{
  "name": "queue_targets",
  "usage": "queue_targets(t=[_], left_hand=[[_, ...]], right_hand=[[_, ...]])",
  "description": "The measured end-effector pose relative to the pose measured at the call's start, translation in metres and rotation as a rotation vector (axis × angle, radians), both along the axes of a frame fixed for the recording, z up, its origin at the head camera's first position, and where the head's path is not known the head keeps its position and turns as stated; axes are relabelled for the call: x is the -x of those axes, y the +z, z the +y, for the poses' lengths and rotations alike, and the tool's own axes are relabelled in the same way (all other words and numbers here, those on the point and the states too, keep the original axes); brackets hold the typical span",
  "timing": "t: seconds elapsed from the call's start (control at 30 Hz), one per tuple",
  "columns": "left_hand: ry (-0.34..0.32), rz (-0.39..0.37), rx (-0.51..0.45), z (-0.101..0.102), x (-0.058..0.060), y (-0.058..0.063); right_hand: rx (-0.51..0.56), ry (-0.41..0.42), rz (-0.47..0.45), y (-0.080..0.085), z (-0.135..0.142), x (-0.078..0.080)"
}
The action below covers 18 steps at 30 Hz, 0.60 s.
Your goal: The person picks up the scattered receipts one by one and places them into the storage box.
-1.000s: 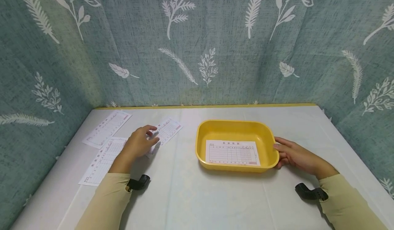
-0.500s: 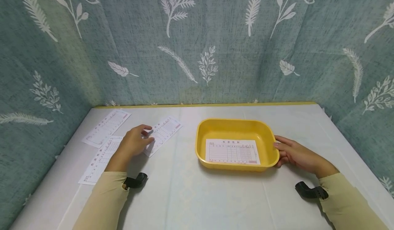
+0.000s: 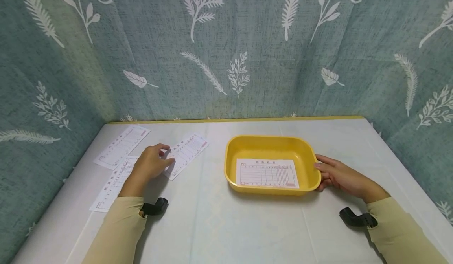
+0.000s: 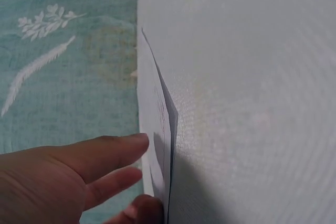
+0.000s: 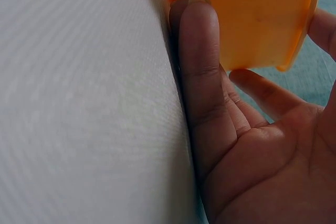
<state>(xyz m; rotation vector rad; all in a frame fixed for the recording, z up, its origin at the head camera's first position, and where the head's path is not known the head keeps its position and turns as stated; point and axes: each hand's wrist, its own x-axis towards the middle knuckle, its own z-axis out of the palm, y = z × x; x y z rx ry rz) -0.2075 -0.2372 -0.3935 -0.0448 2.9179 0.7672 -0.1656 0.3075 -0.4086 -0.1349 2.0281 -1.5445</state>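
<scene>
My left hand hovers at the lower left end of a printed receipt slip, fingers loosely bent. In the left wrist view, the fingertips lie beside that slip, whose near edge stands slightly off the table; a lower finger seems to touch it. At the right end of a yellow plastic tub, my right hand holds the rim, thumb over it and the other fingers outside. The right wrist view shows fingers against the tub's wall. Another receipt slip lies inside the tub.
Two more receipt slips lie at the left, one farther back and one partly covered by my left forearm. A white cloth covers the table. Patterned green fabric walls in the back and sides.
My left hand has drawn slightly left, uncovering more of the slip near it. The right hand and the tub have stayed in place.
</scene>
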Motion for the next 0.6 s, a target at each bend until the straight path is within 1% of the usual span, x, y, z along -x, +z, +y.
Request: queue_targets(t=[0.2, 0.33, 0.5, 0.6], left_hand=[[0.029, -0.019, 0.044, -0.0006, -0.0011, 0.002], [0.044, -0.009, 0.051, -0.0015, -0.0013, 0.0029], [0.051, -0.034, 0.047, -0.0011, -0.0014, 0.0026], [0.053, -0.033, 0.048, -0.001, -0.0015, 0.0029]], right_hand=[[-0.001, 0.016, 0.002, 0.0012, 0.0, 0.0018], [-0.003, 0.011, 0.01, 0.0021, -0.0004, 0.0027], [0.0, 0.018, -0.001, 0.0023, -0.0005, 0.0016], [0.017, 0.033, 0.01, 0.0023, -0.0003, 0.0016]])
